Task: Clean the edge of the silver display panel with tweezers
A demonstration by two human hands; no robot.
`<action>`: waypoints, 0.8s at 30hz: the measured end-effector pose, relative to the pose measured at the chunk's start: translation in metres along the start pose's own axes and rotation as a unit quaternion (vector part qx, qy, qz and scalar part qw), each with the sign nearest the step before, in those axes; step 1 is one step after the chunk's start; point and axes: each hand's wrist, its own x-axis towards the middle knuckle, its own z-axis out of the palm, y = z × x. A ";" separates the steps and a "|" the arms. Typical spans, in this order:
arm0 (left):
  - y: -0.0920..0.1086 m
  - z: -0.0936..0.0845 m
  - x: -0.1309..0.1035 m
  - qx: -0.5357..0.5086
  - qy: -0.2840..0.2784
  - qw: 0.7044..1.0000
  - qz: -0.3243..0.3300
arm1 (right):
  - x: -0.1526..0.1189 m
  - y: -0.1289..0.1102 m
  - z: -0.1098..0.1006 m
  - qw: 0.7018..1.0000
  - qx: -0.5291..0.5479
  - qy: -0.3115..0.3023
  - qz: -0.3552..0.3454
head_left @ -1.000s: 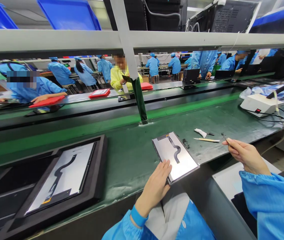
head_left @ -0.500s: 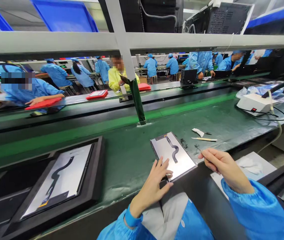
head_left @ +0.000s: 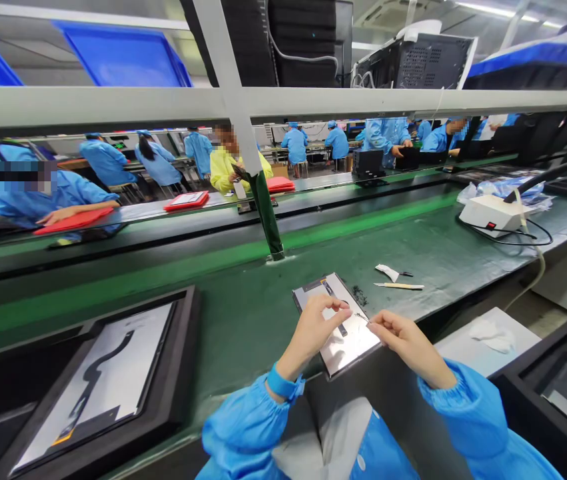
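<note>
A silver-backed display panel (head_left: pixel 350 350) lies at the green bench's front edge, with a dark flex cable (head_left: pixel 327 287) on its back, partly hidden by my left hand. My left hand (head_left: pixel 316 327) is above the panel, thumb and forefinger pinched together; what they hold, if anything, is too small to make out. Just right of it, my right hand (head_left: pixel 398 333) pinches something thin, with a small dark wispy bit (head_left: pixel 362 316) near the fingertips. Dark crumbs (head_left: pixel 359 295) are scattered on the bench beyond the panel.
A slim yellowish-handled tool (head_left: pixel 399 286) and a white-wrapped dark tool (head_left: pixel 388 272) lie beyond my right hand. At left, a black foam tray (head_left: pixel 190 333) holds another panel (head_left: pixel 128 360). A white box (head_left: pixel 488 213) with cables stands right. A shelf post (head_left: pixel 268 220) rises mid-bench.
My left hand has lifted off the panel and drawn its fingers into a pinch. My right hand has moved left, over the panel's right side. The whole view has shifted slightly.
</note>
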 end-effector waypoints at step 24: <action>0.031 0.026 0.109 0.182 0.151 0.971 -0.039 | -0.005 0.053 -0.021 0.973 -0.041 0.226 0.040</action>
